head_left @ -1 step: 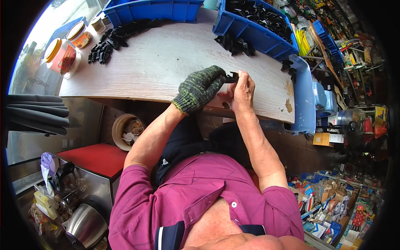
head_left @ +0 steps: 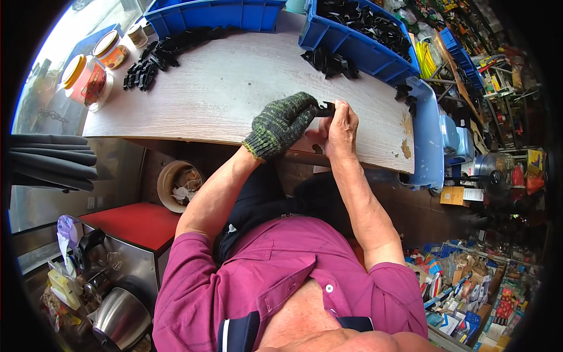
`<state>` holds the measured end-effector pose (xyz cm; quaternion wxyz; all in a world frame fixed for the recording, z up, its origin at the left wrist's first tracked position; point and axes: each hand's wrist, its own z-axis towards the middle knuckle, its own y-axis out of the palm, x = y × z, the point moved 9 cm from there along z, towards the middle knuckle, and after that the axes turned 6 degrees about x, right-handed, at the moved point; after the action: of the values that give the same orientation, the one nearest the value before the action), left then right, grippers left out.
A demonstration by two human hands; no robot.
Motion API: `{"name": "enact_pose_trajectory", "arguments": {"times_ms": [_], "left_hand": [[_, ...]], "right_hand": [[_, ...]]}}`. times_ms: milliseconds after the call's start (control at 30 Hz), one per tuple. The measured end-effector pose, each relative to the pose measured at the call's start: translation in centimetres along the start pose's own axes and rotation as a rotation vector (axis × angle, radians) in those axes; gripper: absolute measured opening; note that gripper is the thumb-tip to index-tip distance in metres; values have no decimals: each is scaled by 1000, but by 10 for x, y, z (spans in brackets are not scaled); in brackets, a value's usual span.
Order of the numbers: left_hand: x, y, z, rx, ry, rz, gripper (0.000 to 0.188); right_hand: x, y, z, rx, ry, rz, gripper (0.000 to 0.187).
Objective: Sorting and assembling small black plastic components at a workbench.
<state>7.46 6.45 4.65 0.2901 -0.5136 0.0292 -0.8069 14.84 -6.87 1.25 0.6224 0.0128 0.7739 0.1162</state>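
Observation:
Over the near part of the pale wood-grain table [head_left: 199, 100], both hands meet at a small black plastic part [head_left: 326, 110]. My left hand [head_left: 282, 122], in a dark green knitted glove, has its fingers closed on the part's left end. The bare right hand [head_left: 342, 128] pinches the other end between thumb and fingers. Much of the part is hidden by the fingers, so its full shape does not show. Similar black parts [head_left: 153, 63] lie heaped at the table's far left. A smaller pile [head_left: 329, 63] sits beyond my hands.
Along the far edge stand a blue crate [head_left: 214, 16] and another blue crate [head_left: 359, 51] full of black parts. Lidded jars [head_left: 87, 79] occupy the left end. A light-blue bin [head_left: 428, 138] adjoins the table's right side. Below at left are a waste bucket [head_left: 166, 186] and a red-topped cabinet [head_left: 132, 226].

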Motion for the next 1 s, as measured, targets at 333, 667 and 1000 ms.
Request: {"name": "enact_pose_trajectory", "arguments": {"times_ms": [333, 667, 1000], "left_hand": [[-5, 27, -2, 122, -188, -117, 28], [-13, 19, -5, 71, -256, -208, 27], [8, 35, 3, 199, -216, -65, 31]], "right_hand": [[14, -29, 25, 74, -397, -258, 27], [-1, -11, -3, 74, -144, -13, 29], [-12, -16, -1, 85, -312, -79, 30]]}}
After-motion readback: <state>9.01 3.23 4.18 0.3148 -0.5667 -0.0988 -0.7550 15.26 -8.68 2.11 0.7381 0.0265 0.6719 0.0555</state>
